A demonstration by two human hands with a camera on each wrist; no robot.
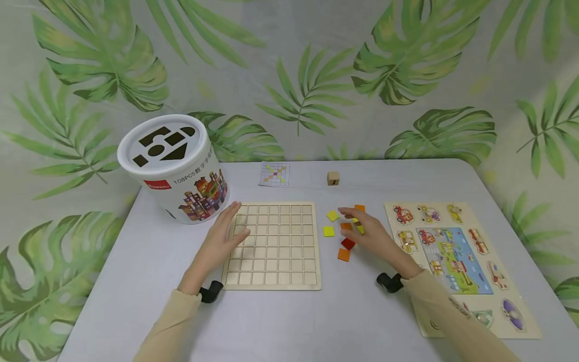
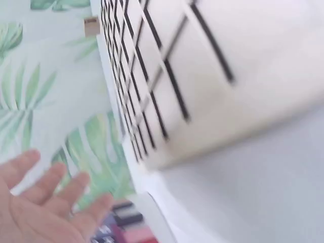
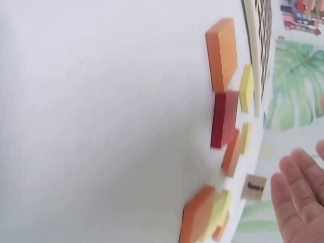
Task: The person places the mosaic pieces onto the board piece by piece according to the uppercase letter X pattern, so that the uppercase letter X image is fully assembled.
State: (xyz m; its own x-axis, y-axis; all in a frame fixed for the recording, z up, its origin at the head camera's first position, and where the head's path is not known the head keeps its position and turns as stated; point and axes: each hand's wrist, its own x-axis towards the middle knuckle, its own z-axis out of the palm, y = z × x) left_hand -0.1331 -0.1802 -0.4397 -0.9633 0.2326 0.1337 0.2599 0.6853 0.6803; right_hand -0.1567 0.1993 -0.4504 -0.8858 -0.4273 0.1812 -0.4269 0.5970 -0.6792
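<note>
A wooden grid board (image 1: 272, 246) with bare squares lies in the middle of the table. My left hand (image 1: 221, 236) hovers over its left edge, fingers extended and thumb apart, holding nothing; the left wrist view shows the fingers (image 2: 66, 197) spread. My right hand (image 1: 368, 234) is over a loose group of small square tiles, its fingers loosely bent and nothing in them. Among these tiles are a yellow tile (image 1: 328, 231), a red tile (image 1: 348, 244) and an orange tile (image 1: 344, 255). The hand partly hides several others.
A white bucket (image 1: 181, 171) with shaped holes in its lid stands at the back left. Behind the board lie a pattern card (image 1: 275, 174) and a small wooden cube (image 1: 332, 178). A wooden picture puzzle (image 1: 452, 251) lies on the right, partly under the right forearm.
</note>
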